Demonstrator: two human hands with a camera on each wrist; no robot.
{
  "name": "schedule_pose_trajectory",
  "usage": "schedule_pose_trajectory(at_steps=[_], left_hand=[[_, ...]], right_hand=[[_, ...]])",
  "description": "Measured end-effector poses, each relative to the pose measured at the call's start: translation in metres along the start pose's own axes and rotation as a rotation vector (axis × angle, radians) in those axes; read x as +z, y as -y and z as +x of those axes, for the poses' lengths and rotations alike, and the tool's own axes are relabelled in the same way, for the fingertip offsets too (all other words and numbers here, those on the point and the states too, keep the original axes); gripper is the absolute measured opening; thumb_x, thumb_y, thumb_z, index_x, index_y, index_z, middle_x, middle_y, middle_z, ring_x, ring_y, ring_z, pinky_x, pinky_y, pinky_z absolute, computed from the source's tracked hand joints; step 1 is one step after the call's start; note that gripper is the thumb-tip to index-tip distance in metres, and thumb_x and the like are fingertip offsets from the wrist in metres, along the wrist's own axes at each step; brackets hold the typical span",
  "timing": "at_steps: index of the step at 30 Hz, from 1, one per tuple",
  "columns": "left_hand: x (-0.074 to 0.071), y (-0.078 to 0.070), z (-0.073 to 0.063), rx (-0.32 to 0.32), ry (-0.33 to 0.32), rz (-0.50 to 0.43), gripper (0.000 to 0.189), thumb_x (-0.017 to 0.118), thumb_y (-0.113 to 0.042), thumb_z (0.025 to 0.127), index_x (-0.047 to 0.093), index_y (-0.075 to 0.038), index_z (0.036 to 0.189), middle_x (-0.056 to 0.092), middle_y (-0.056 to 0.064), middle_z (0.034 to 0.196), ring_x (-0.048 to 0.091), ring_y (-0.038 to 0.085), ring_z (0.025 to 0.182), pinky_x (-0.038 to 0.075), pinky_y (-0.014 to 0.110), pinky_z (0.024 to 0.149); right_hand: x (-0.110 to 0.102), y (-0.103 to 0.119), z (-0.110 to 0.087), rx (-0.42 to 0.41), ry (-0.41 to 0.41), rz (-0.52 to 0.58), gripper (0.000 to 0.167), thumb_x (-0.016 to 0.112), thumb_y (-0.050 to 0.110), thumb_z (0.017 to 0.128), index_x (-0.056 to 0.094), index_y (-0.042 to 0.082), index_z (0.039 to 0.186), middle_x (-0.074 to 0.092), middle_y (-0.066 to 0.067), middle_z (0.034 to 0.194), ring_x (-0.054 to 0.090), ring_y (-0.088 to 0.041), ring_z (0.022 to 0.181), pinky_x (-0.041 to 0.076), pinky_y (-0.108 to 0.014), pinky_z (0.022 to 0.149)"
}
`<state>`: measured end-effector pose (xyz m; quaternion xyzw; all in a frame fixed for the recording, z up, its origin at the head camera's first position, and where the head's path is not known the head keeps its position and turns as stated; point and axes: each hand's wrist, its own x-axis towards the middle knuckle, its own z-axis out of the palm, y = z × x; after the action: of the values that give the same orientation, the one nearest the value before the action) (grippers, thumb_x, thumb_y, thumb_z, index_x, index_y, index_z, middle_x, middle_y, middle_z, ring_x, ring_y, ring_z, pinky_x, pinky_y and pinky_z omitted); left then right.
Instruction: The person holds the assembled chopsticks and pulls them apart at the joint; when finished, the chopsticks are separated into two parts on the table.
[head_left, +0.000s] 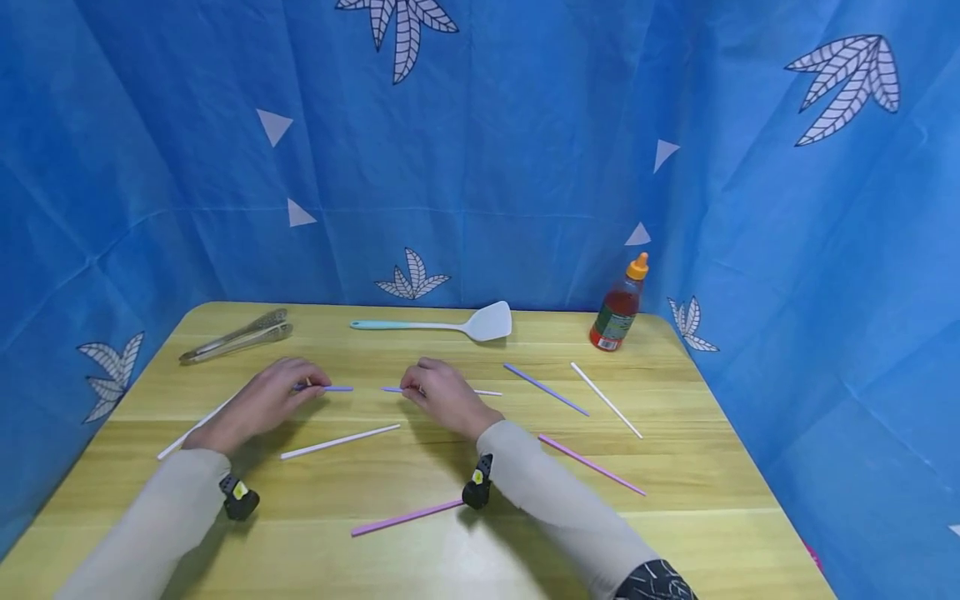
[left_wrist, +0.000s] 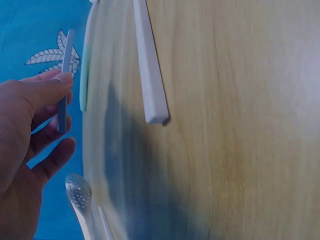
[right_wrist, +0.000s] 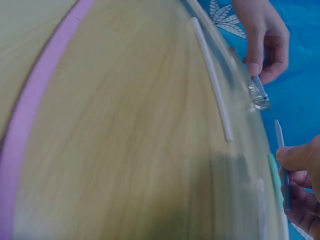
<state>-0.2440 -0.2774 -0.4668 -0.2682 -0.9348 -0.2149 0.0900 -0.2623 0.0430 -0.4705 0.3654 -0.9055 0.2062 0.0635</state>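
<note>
Thumb and fingertips of my left hand [head_left: 281, 390] pinch a blue chopstick [head_left: 336, 388], its free end pointing right; both ends show in the left wrist view. A second blue chopstick [right_wrist: 286, 192] is pinched by my right hand [head_left: 447, 393], its narrow tip pointing left. The two held ends face each other across a small gap. A white chopstick [head_left: 491, 392] lies partly hidden behind the right hand, and another white chopstick [head_left: 176, 443] runs under the left. Between the forearms lies a third white chopstick [head_left: 341, 442].
A pink chopstick [head_left: 405, 518] lies by the right wrist camera. Right of that arm are a pink chopstick [head_left: 592, 465], a blue chopstick [head_left: 546, 389] and a white chopstick [head_left: 606, 400]. Tongs [head_left: 240, 336], a spatula [head_left: 491, 322] and a sauce bottle [head_left: 618, 308] line the table's back.
</note>
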Motion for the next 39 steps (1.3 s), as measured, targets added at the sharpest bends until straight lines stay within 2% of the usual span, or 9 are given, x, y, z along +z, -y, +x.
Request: schedule_pose_trajectory(at_steps=[7,11,19,28,39], left_hand=[[0.007,0.010,0.004,-0.054,0.104,-0.056,0.004,0.078,-0.013,0.102,0.079,-0.016,0.104,0.073,-0.004,0.098,0.066,0.013,0.091,0.056,0.041,0.082],[0.012,0.013,0.003,-0.065,0.141,-0.060,0.005,0.078,-0.012,0.101,0.078,-0.017,0.100,0.070,-0.007,0.093,0.060,0.009,0.087,0.053,0.036,0.078],[0.015,0.013,0.003,-0.089,0.156,-0.056,0.007,0.081,-0.012,0.099,0.078,-0.017,0.102,0.070,-0.009,0.093,0.062,0.009,0.089,0.055,0.039,0.080],[0.015,0.013,0.001,-0.104,0.158,-0.080,0.004,0.081,-0.015,0.100,0.079,-0.016,0.103,0.071,-0.009,0.093,0.062,0.007,0.088,0.054,0.037,0.079],[0.016,0.015,0.000,-0.147,0.176,-0.093,0.006,0.079,-0.015,0.101,0.079,-0.019,0.106,0.071,-0.009,0.095,0.061,0.008,0.088,0.054,0.037,0.080]], right_hand=[[0.018,0.006,0.012,0.037,0.058,-0.011,0.011,0.072,0.018,0.108,0.080,0.012,0.113,0.073,-0.001,0.107,0.066,-0.012,0.097,0.058,-0.023,0.091],[0.024,0.006,0.013,0.070,0.089,-0.019,0.011,0.072,0.018,0.108,0.080,0.013,0.114,0.073,0.000,0.107,0.065,-0.010,0.097,0.058,-0.022,0.091],[0.028,0.003,0.012,0.075,0.091,-0.022,0.010,0.072,0.019,0.108,0.080,0.015,0.111,0.072,0.001,0.106,0.065,-0.011,0.097,0.058,-0.023,0.092],[0.028,0.003,0.011,0.065,0.091,-0.013,0.010,0.072,0.020,0.108,0.080,0.015,0.112,0.072,0.001,0.109,0.067,-0.013,0.101,0.058,-0.023,0.094],[0.023,0.003,0.008,0.075,0.089,0.010,0.011,0.073,0.021,0.107,0.078,0.015,0.115,0.071,0.000,0.111,0.067,-0.013,0.103,0.058,-0.023,0.094]])
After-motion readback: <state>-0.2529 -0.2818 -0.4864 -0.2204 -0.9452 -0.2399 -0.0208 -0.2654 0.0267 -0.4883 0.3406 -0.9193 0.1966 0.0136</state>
